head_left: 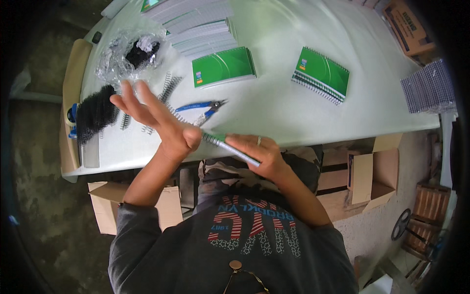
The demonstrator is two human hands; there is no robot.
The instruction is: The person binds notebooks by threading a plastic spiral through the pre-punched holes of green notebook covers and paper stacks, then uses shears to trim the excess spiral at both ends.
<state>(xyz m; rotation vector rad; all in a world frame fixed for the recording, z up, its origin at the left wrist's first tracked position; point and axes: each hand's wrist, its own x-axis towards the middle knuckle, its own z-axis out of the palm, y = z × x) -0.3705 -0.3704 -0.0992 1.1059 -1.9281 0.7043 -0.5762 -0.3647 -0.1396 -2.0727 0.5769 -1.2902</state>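
Observation:
My right hand (259, 154) grips a green spiral notebook (230, 147) held edge-on above the near edge of the white table (293, 112). My left hand (154, 117) is raised with fingers spread and flat, its heel pressed against the notebook's wire-bound end. Blue-handled pliers (203, 109) lie on the table just beyond my hands. Loose black wire spiral pieces (169, 88) lie near my left fingers.
Two green notebooks (223, 67) (322, 74) lie flat on the table; a row of stacked ones (196, 24) runs behind. A bundle of black spirals (95, 112) and a clear plastic bag (127, 51) sit at left. Cardboard boxes (374, 174) stand below the table.

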